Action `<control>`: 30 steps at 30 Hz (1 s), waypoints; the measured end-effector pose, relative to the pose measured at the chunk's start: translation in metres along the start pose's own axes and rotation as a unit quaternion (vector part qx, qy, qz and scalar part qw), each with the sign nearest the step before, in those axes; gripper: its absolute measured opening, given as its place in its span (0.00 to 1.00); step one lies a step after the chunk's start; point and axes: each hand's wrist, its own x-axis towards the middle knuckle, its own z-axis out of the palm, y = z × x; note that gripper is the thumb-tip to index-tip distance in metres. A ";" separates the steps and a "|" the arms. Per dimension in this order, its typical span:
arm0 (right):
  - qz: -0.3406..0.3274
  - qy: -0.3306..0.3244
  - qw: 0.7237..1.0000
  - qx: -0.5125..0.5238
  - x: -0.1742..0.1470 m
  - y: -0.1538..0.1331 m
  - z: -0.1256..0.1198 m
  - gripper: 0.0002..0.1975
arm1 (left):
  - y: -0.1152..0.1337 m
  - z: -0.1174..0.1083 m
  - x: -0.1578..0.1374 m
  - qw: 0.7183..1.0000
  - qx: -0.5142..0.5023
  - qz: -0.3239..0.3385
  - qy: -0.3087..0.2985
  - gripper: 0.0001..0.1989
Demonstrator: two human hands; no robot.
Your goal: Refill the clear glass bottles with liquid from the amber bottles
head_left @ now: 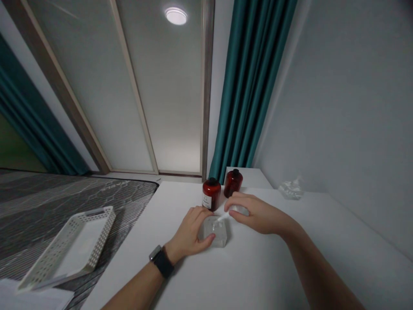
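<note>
A clear square container sits on the white table. My left hand grips it from the left, fingers behind and thumb at the near side. My right hand is closed around a pale, whitish object whose kind I cannot make out. From that hand a thin white stem slants down and left over the container; whether it touches the inside is unclear. Just behind my hands stands a red-brown bottle with a black cap and white label. A second such bottle stands behind and to its right.
Crumpled clear plastic lies at the table's back right, near the wall. A white cabinet adjoins the table's far edge. On the patterned dark bed or mat at left are a white perforated basket and white sheets.
</note>
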 end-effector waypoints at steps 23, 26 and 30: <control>0.008 -0.012 1.000 -0.005 0.021 -0.003 0.041 0.06 | -0.015 0.004 -0.002 0.987 -0.114 -0.094 -0.055 0.23; 0.009 -0.027 0.999 -0.017 0.022 -0.005 0.044 0.08 | -0.015 0.004 -0.002 0.985 -0.132 -0.096 -0.057 0.24; 0.013 -0.039 0.999 -0.019 0.025 -0.005 0.050 0.12 | -0.013 0.004 0.000 0.985 -0.131 -0.098 -0.058 0.23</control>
